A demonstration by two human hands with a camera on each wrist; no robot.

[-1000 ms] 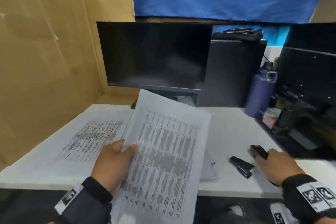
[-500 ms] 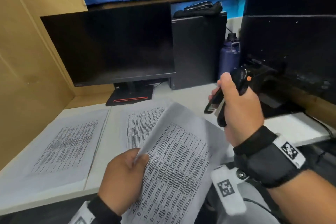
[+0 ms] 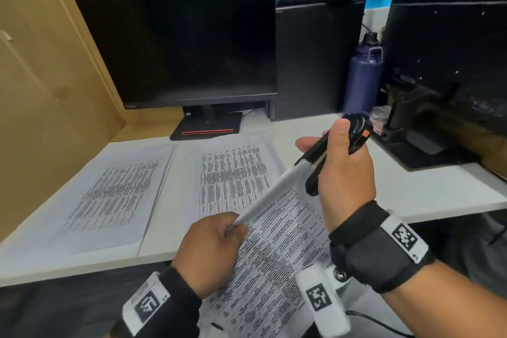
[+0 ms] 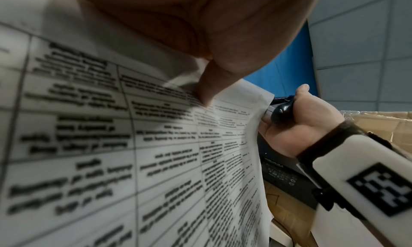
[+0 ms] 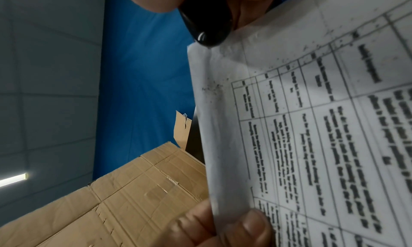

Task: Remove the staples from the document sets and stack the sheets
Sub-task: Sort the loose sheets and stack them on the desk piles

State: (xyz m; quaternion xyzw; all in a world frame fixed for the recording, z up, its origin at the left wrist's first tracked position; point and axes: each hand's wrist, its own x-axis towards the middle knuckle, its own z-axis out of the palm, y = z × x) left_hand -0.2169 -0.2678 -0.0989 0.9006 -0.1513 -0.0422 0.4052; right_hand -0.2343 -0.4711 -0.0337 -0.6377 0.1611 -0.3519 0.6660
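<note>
My left hand (image 3: 219, 241) pinches the edge of a printed document set (image 3: 277, 250) and holds it up over the desk's front edge. My right hand (image 3: 343, 162) grips a black stapler-like tool (image 3: 329, 153) with an orange mark, whose metal tip sits at the set's top corner. From the left wrist, the thumb (image 4: 207, 85) presses the document set (image 4: 133, 145) and the tool (image 4: 280, 111) meets its corner. Seen from the right wrist, the tool (image 5: 207, 22) touches the document set's (image 5: 312, 127) upper corner. Two sheet piles lie on the desk: one at left (image 3: 109, 195), one in the middle (image 3: 230, 173).
A dark monitor (image 3: 186, 44) on a stand rises behind the papers, a black computer case (image 3: 315, 60) and a blue bottle (image 3: 362, 74) to its right. Cardboard walls (image 3: 41, 90) close the left side. Dark equipment (image 3: 444, 77) fills the right of the white desk (image 3: 411, 195).
My right hand picked the black tool up from the desk and brought it to the set's top corner. The left hand lowered and tilted the set, shifting to a pinch on its edge.
</note>
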